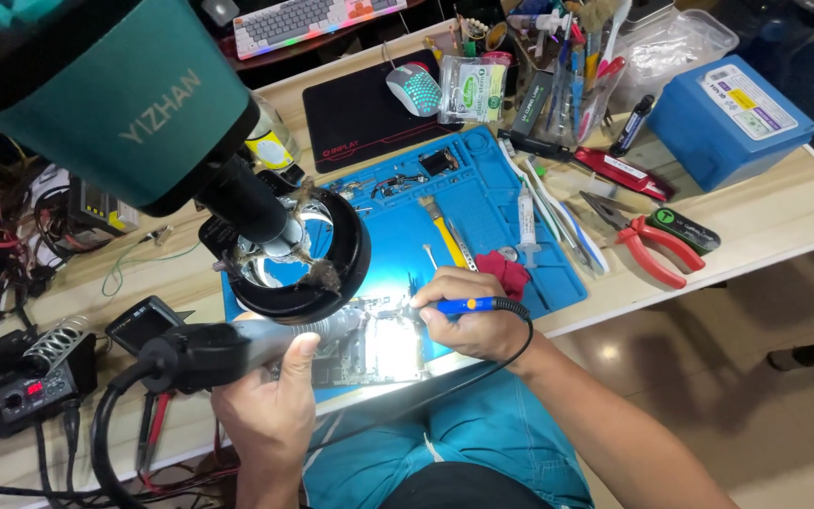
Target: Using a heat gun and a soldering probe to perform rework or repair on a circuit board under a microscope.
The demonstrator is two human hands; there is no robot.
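Gripping a hot-air handle [237, 349], the left hand [270, 405] points its nozzle right toward the board [379, 349] on the blue mat [482, 203]. The right hand [468, 325] has its fingers closed around an iron [463, 305], whose long axis runs left, with the tip touching the board's upper edge, nearer than the nozzle.

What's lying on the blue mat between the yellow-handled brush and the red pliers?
In the head view, a clear syringe and white tweezers lie between the yellow-handled brush and the red pliers.

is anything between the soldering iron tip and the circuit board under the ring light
Nothing visible does. The right hand holds the blue soldering iron with its tip down at the circuit board; the left hand aims the hot air nozzle from the other side. Glare hides the contact spot.
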